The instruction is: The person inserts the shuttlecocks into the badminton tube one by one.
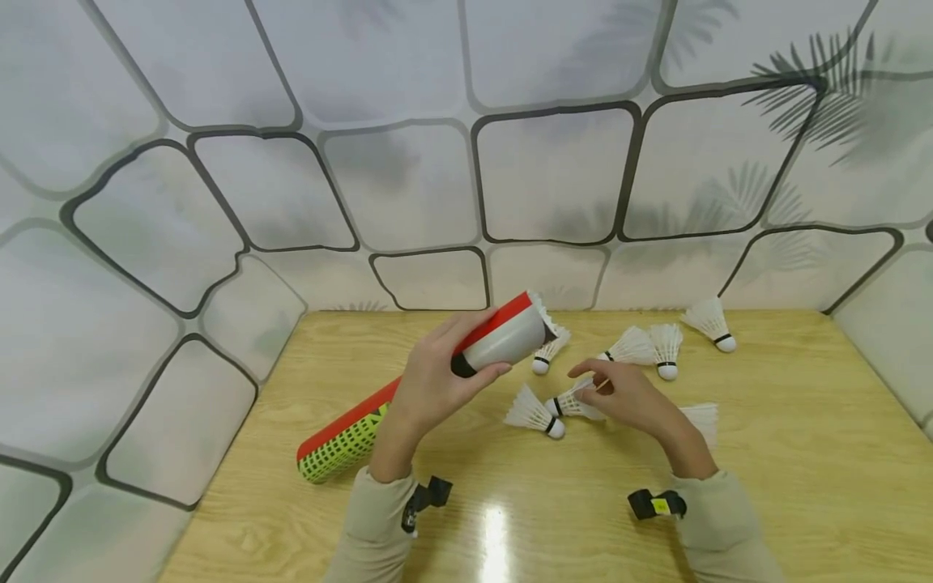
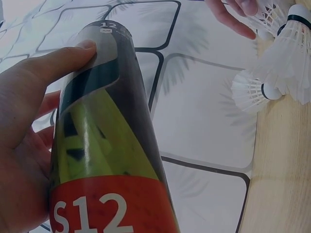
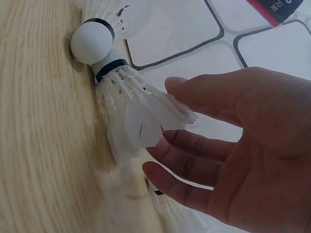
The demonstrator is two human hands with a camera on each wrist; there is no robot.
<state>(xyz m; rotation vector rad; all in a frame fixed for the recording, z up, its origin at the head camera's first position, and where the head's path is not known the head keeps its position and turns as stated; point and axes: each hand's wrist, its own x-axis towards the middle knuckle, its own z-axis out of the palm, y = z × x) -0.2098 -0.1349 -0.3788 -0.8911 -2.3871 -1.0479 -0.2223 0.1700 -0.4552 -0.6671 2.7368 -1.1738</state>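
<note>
My left hand [image 1: 430, 376] grips a shuttlecock tube [image 1: 503, 340] in red, silver, black and yellow-green. The tube slants over the table, its upper end pointing right, where a white ruffled edge shows. In the left wrist view the thumb lies along the tube [image 2: 107, 141], which bears "S12". My right hand [image 1: 627, 393] reaches over a white feather shuttlecock [image 3: 141, 107] lying on its side, with loosely bent fingers and thumb on either side of its skirt. Another shuttlecock [image 1: 534, 413] lies just left of it, the corks close together.
Behind my hands lie more shuttlecocks: one [image 1: 551, 350] partly behind the tube, a pair [image 1: 666, 348] side by side, and one [image 1: 710, 324] at the back edge. A further skirt [image 1: 701, 421] shows beside my right wrist. A patterned curtain [image 1: 554, 178] borders the wooden table [image 1: 568, 518].
</note>
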